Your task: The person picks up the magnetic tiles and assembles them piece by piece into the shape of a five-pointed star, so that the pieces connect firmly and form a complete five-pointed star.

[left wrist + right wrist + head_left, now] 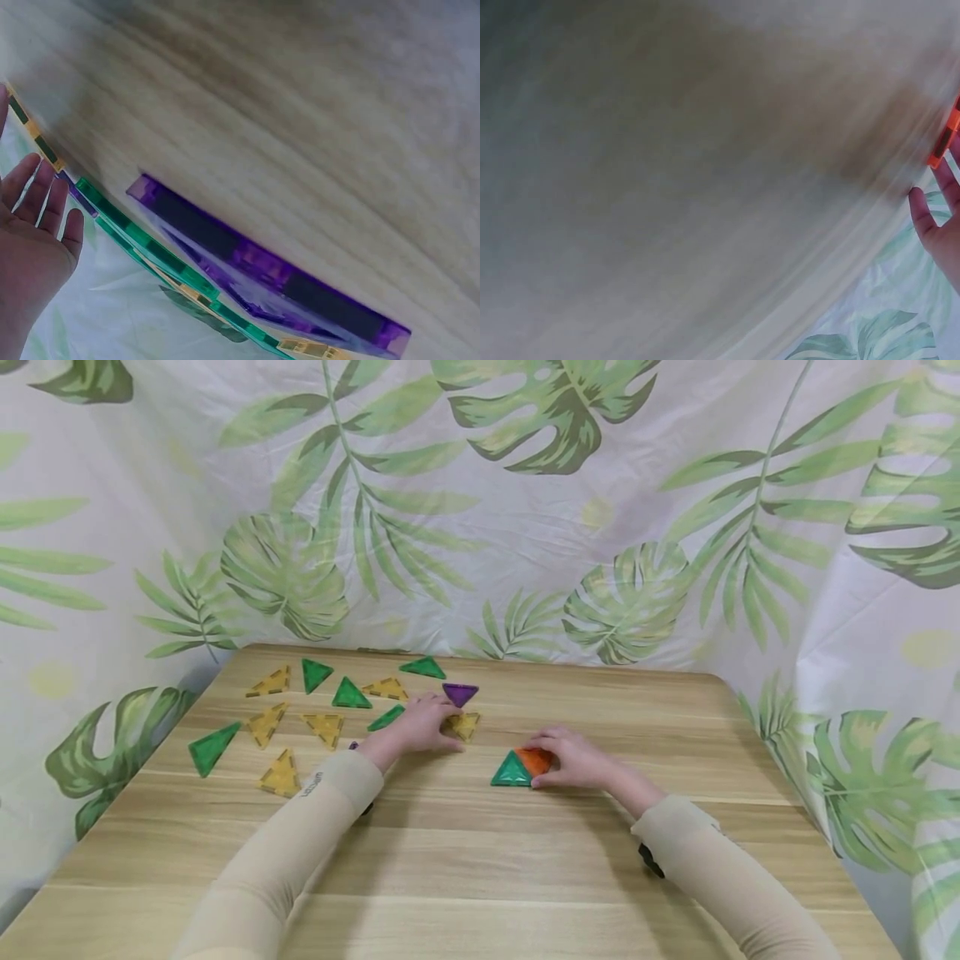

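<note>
My left hand point(423, 724) reaches to a yellow triangular magnetic tile point(467, 727), with fingertips and thumb at its left side. In the left wrist view the visible fingers look fairly straight; whether they press the tile is unclear. Just behind it lies a purple triangle point(461, 694). My right hand point(576, 760) holds an orange triangular tile point(536, 761) at its edges, thumb at the near side and fingers over the far side. A green triangle point(512, 770) lies against the orange one's left edge, both flat on the table.
Several green and yellow triangles, such as a green one point(214, 749) and a yellow one point(281, 775), are scattered over the left of the wooden table point(465, 877). Another purple tile point(262, 262) lies beneath the left wrist. A leaf-print cloth point(525, 527) hangs behind the table.
</note>
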### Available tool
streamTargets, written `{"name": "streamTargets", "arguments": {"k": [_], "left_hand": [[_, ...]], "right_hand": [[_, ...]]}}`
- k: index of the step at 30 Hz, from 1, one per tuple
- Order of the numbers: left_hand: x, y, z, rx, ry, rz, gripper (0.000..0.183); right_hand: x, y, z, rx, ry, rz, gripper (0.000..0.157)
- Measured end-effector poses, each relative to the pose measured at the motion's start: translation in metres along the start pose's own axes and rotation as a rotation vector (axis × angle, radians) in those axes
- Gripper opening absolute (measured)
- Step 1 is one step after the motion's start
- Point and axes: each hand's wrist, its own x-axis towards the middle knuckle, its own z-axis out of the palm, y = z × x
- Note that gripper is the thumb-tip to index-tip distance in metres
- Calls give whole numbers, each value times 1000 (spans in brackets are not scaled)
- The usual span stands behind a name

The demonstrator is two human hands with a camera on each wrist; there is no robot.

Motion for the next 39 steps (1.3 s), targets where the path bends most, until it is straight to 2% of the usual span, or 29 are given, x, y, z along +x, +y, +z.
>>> {"name": "streamTargets", "arguments": {"k": [5,12,18,25,34,39], "left_hand": [[3,3,2,4,7,-17,69],[5,5,4,21,33,-26,53],[4,9,5,9,31,23,40],[2,9,4,-32,15,53,36],[-4,10,5,-29,-16,159,34],[-8,15,5,-23,-17,194,34]], "right_hand": [[2,1,2,3,10,5,62],[5,1,2,0,4,13,61],[5,2,2,-11,2,10,61],[6,4,4,-18,-11,27,62],[5,4,5,-14,-16,33,63],[4,2,4,-8,-2,31,62]]}}
